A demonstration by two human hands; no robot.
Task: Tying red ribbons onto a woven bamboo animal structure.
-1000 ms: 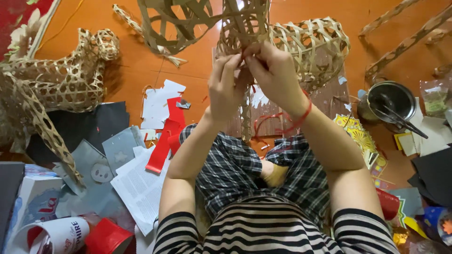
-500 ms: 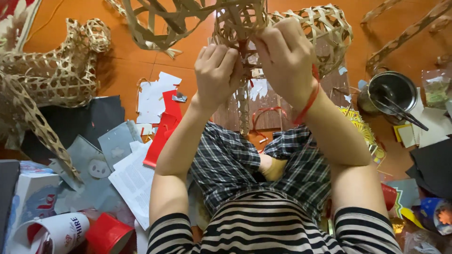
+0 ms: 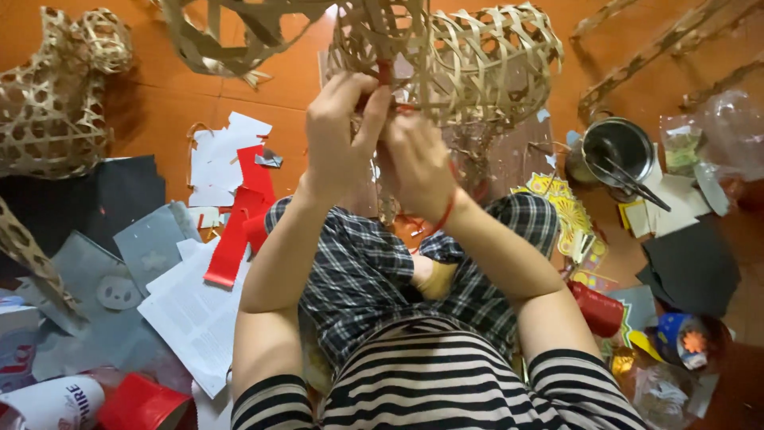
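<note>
- The woven bamboo frame [image 3: 398, 48] is hanging above the person's lap, with a rounder woven basket form [image 3: 497, 60] just behind it.
- It is looking light, springy and brittle at the thin strips; gripping at the crossings seems safest.
- The left hand [image 3: 342, 131] is pinching a red strip [image 3: 384, 72] at the frame's lower edge.
- The right hand [image 3: 418, 163] is curling its fingers under the frame, just beside the left.
- A metal bowl [image 3: 617, 147] is sitting on the floor right of the frame.
</note>
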